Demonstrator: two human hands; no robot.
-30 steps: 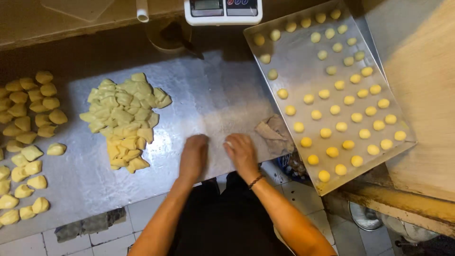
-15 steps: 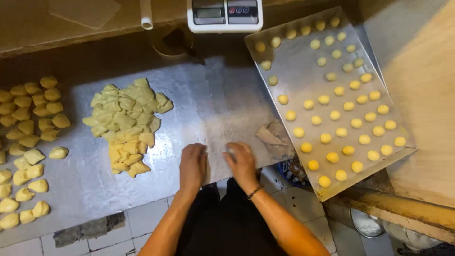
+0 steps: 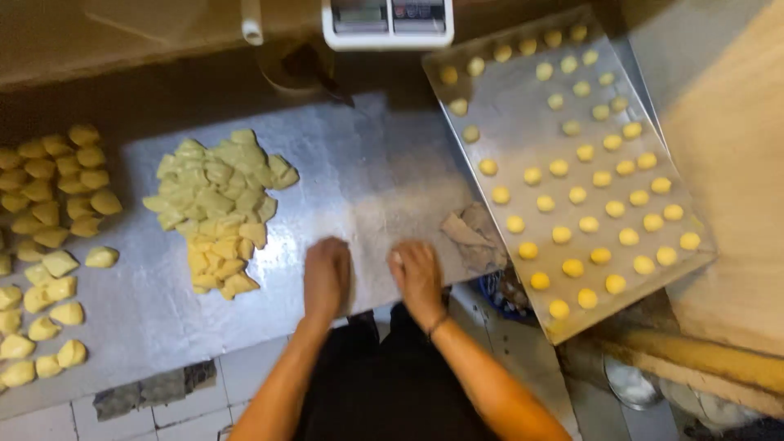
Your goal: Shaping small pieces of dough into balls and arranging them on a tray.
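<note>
Steel sheeting covers the worktop (image 3: 384, 171) we look down on, and its floured bare middle lies between a heap of cut dough pieces (image 3: 216, 208) on one side and a tilted baking tray (image 3: 523, 122) on the other. Our left hand (image 3: 327, 273) and right hand (image 3: 416, 273) press palm-down on that bare patch, side by side but apart, near the table's front edge. Both are cupped, fingers curled loosely over, as if each covers a small lump of dough, though whatever lies beneath is hidden and we cannot tell whether anything is actually gripped. We judge the heap sits just left of the hands so pieces can be taken easily. On the tray, small yellow balls (image 3: 584, 196) stand in spaced rows, probably so they do not stick together. A crumpled brownish cloth (image 3: 474, 237) lies just beside the right hand, touching the tray's edge. Rounder yellow pieces (image 3: 49, 212) are spread at the far left, well apart from the hands. A white scale (image 3: 388, 20) stands at the back of the table.
</note>
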